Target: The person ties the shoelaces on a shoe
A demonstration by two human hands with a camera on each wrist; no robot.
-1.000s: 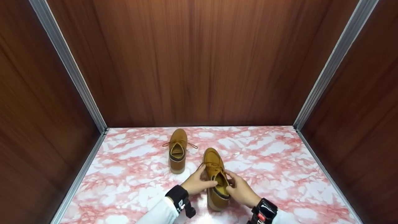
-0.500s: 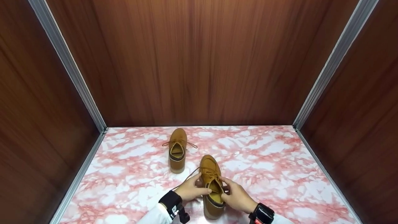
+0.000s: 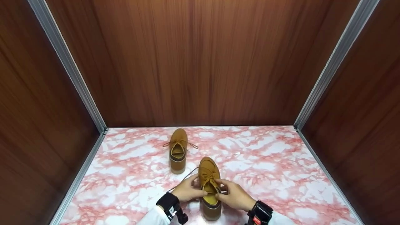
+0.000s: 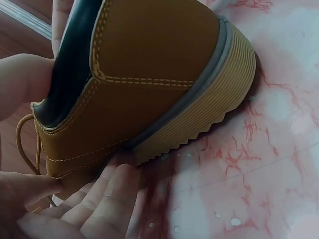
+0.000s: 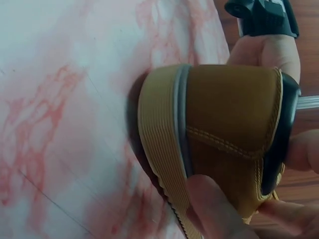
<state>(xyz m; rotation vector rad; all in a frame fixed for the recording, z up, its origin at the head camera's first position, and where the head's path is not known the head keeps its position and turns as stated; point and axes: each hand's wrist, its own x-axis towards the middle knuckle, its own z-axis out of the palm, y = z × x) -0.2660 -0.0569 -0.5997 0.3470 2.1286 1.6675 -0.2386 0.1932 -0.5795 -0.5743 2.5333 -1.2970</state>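
A tan lace-up shoe (image 3: pixel 207 165) stands at the front of the table between both hands, toe pointing away. My left hand (image 3: pixel 186 190) grips its left side, thumb at the collar edge and fingers along the outside. On the opposite side, my right hand (image 3: pixel 235 196) holds the shoe in the same manner. One loose lace (image 3: pixel 189 173) trails left behind the left hand. In the left wrist view, fingertips (image 4: pixel 122 186) press low near the ridged sole (image 4: pixel 219 89). The right wrist view shows the heel (image 5: pixel 227 104), with its sole right at the tabletop.
A matching tan shoe (image 3: pixel 178 167) stands farther back and to the left, its laces spread to both sides. The pink-and-white marbled tabletop (image 3: pixel 265 165) is enclosed by brown wood-grain panels (image 3: pixel 200 62) at the back and sides, with grey metal strips at the corners.
Both hands have drawn the near shoe closer and slightly left, and its toe points straighter ahead. Its left lace now stretches out farther left. The other shoe stays in place.
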